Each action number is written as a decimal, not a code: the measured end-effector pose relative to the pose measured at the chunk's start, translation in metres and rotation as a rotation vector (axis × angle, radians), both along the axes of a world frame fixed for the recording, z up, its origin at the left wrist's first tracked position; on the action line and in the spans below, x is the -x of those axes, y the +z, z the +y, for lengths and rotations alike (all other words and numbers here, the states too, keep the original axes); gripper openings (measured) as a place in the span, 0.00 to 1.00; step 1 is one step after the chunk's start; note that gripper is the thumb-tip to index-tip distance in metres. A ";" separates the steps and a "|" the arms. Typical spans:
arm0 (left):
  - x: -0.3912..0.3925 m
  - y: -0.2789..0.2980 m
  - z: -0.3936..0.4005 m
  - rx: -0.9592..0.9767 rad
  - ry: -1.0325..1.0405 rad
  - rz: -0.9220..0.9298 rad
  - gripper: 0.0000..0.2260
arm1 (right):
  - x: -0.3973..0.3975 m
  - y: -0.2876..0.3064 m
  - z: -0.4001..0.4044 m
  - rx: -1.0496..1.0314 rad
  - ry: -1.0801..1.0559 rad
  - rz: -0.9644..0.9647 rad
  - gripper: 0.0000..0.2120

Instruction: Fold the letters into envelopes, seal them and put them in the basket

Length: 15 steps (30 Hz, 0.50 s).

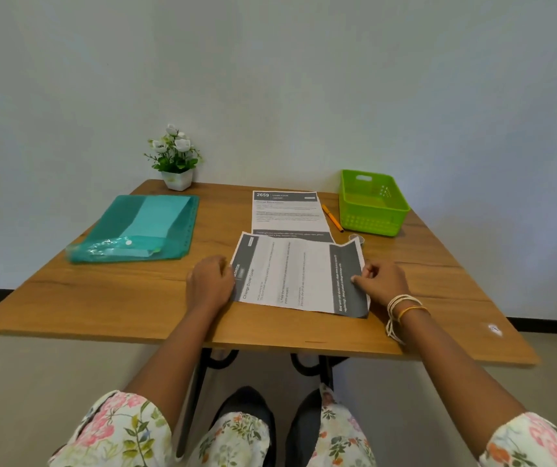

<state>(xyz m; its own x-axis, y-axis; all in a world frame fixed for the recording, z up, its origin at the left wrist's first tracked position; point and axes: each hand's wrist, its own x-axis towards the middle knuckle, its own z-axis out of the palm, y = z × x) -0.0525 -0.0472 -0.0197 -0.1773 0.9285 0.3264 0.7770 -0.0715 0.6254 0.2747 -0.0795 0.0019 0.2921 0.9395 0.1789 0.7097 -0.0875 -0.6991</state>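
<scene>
The near letter lies flat on the wooden table, close to the front edge and turned sideways so that its print runs across the person's view, with a dark band at each short end. It sits directly between the two hands. The left hand rests at the letter's left end with its fingers curled down over that edge; whether they pinch the paper or only press on it cannot be told. The right hand is at the right end, its thumb and fingertips pinching the dark band, and the far right corner of the sheet curls up off the table. A second letter lies just behind the first, upright to the viewer, its near edge covered by the first sheet. An orange pen lies just right of that second letter. A small clear round object sits near the pen's near end; what it is cannot be told. The green basket stands at the far right corner of the table, beside the pen. A teal plastic folder lies on the left side of the table, well apart from the letters. A potted plant with white flowers stands at the far edge behind the folder, against the wall.
</scene>
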 end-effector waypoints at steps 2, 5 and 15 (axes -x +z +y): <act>0.000 -0.001 0.001 -0.004 -0.040 0.045 0.12 | -0.003 0.007 0.003 0.104 0.052 -0.035 0.09; 0.001 -0.004 0.003 0.035 -0.095 0.112 0.13 | -0.003 0.017 0.009 0.223 0.090 -0.129 0.13; 0.006 -0.003 0.005 0.040 -0.070 -0.173 0.17 | 0.014 0.024 0.017 0.322 0.104 -0.196 0.35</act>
